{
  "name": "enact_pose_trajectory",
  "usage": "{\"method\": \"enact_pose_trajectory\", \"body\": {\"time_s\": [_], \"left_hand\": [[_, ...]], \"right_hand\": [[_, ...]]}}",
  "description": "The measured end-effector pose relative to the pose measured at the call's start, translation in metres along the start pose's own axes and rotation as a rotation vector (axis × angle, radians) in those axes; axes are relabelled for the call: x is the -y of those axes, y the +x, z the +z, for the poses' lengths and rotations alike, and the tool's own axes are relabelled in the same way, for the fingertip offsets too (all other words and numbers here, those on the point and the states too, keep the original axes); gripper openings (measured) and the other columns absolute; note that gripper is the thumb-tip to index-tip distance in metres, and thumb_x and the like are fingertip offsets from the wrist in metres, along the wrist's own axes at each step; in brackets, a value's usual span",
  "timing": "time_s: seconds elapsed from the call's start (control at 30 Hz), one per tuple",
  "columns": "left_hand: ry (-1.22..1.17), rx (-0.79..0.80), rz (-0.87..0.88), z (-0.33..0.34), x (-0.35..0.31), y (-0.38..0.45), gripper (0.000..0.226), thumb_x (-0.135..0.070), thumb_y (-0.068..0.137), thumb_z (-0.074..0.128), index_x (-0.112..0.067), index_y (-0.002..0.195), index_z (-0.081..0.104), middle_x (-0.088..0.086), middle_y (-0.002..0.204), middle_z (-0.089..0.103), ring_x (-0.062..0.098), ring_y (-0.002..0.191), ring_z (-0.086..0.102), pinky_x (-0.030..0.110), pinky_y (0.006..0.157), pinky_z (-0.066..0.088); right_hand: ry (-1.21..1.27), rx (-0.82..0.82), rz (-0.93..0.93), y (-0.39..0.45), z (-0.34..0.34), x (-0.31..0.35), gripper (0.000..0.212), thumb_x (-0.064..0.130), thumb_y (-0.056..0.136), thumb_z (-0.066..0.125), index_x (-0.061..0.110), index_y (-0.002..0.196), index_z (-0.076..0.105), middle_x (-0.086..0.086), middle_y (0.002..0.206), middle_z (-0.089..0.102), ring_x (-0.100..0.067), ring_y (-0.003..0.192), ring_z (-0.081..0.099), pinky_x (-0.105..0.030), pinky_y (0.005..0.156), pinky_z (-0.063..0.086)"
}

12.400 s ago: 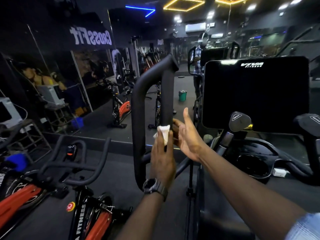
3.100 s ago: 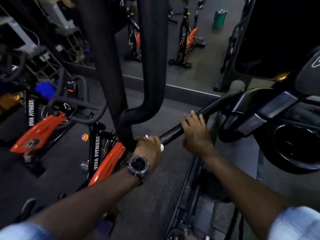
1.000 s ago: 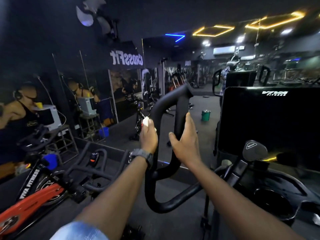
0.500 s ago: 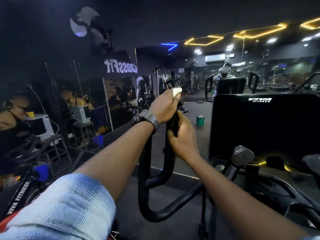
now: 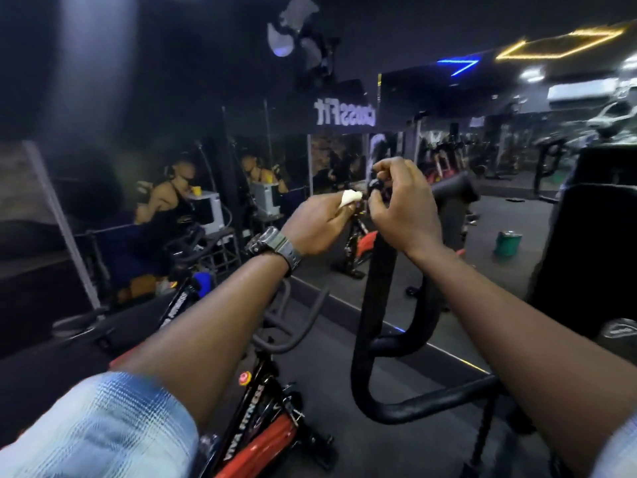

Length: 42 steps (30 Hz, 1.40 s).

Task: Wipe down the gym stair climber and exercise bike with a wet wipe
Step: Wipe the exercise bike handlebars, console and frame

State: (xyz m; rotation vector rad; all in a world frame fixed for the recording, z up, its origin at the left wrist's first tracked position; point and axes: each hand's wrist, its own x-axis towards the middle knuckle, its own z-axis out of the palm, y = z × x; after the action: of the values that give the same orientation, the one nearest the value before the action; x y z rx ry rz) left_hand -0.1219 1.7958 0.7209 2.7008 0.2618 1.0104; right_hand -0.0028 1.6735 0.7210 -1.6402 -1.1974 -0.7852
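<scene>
Most of the wet wipe (image 5: pixel 349 199) is hidden inside the left grip (image 5: pixel 315 225), the stair climber's black console (image 5: pixel 593 257) at three o'clock is cut off, and the far gym beyond it is blurred.

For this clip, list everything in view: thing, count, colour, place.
wet wipe: one, white, balled in left fingers
stair climber handrail: one, black loop, centre, below the hands
exercise bike: one, black and red, bottom centre
console panel: one, black, right edge
bucket: one, green, floor at right
mirror wall: one, across the back
wristwatch: one, dark, left wrist
left hand: holds the wipe
right hand: fingers curled beside the wipe
</scene>
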Motion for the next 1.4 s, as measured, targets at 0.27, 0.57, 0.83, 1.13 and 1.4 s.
{"method": "enact_pose_trajectory", "body": {"time_s": [0.27,0.57,0.83,1.13,1.4], "left_hand": [[0.306,-0.034,-0.264,-0.036,0.089,-0.101,0.028,-0.034,0.100,0.042,-0.015,0.111,0.059,0.005,0.104,0.065,0.027,0.087,0.060,0.035,0.066,0.041],[0.545,0.047,-0.315,-0.032,0.141,-0.186,0.036,-0.033,0.101,0.037,-0.018,0.132,0.049,0.001,0.133,0.056,0.030,0.109,0.060,0.035,0.068,0.045],[0.438,0.161,-0.401,0.002,0.203,-0.222,0.034,-0.033,0.101,0.039,-0.020,0.130,0.050,0.004,0.129,0.058,0.032,0.109,0.059,0.043,0.082,0.051],[0.516,0.185,-0.388,0.033,0.312,-0.223,0.040,-0.034,0.102,0.038,-0.019,0.139,0.044,0.002,0.138,0.054,0.028,0.113,0.058,0.041,0.082,0.051],[0.479,0.187,-0.197,0.222,0.490,-0.219,0.047,-0.033,0.096,0.037,-0.016,0.139,0.046,0.005,0.140,0.053,0.029,0.124,0.052,0.044,0.095,0.047]], "right_hand": [[0.052,0.319,-0.040,-0.032,0.091,0.033,0.026,0.021,0.087,0.063,0.019,0.113,0.059,0.002,0.101,0.062,-0.018,0.096,0.058,-0.035,0.074,0.051],[-0.112,0.651,0.048,-0.113,0.186,0.060,0.032,0.030,0.086,0.060,0.021,0.117,0.056,0.002,0.106,0.065,-0.024,0.104,0.058,-0.043,0.078,0.055],[-0.156,0.761,0.165,-0.176,0.247,0.038,0.035,0.030,0.086,0.060,0.020,0.119,0.054,-0.006,0.109,0.066,-0.029,0.106,0.059,-0.041,0.077,0.053],[-0.242,0.908,0.154,-0.230,0.388,0.000,0.037,0.024,0.091,0.058,0.010,0.124,0.048,-0.016,0.117,0.060,-0.036,0.108,0.059,-0.043,0.083,0.051],[-0.351,0.992,0.052,-0.286,0.588,-0.140,0.050,0.046,0.096,0.047,0.008,0.127,0.050,-0.019,0.132,0.057,-0.037,0.119,0.057,-0.042,0.092,0.048]]}}
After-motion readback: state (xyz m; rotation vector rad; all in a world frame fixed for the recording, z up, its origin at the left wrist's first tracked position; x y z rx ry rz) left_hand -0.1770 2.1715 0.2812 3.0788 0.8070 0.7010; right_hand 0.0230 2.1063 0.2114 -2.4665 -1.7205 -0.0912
